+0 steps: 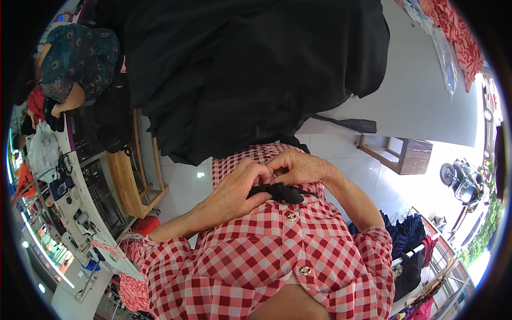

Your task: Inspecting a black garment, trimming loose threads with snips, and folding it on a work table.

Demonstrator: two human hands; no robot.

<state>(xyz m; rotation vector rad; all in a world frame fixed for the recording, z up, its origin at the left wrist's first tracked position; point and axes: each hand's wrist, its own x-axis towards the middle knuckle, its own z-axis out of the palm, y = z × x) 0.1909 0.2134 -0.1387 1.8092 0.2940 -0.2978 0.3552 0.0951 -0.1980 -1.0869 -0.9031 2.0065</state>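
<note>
My left hand and my right hand meet at the front of my waist, fingertips pinched together. The fingers hide what lies between them, perhaps part of the black cloth. A gathered strip of black fabric lies against the red-and-white checked garment, just below the fingertips, with my left thumb on it. Beyond my hands a large heap of black fabric spreads over a pale table and hangs down from its near edge. A narrow dark cloth strip sticks out at its right.
A white table bears patterned red cloth and clear plastic. Wooden stools stand on both sides. At left are a sewing machine and another person. Dark garments hang at lower right.
</note>
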